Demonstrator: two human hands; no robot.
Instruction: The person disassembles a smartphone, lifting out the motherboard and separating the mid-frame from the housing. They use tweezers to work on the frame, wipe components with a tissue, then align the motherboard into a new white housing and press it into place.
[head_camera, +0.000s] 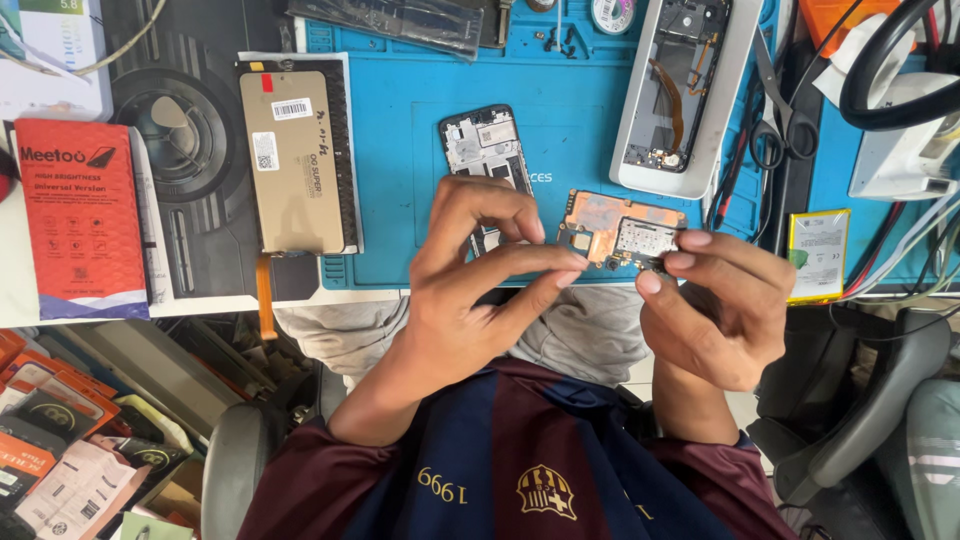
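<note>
1. My left hand pinches the left edge of the small circuit board with curled fingertips.
2. My right hand grips the board's right end between thumb and fingers.
3. I hold the board just above the near edge of the blue mat, beside an opened phone frame.

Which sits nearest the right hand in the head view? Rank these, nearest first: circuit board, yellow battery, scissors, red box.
1. circuit board: pinched in the right hand, the left hand holding its other end.
2. yellow battery: just right of that hand, on the bench edge.
3. scissors: farther up, on the blue mat.
4. red box: far left.
</note>
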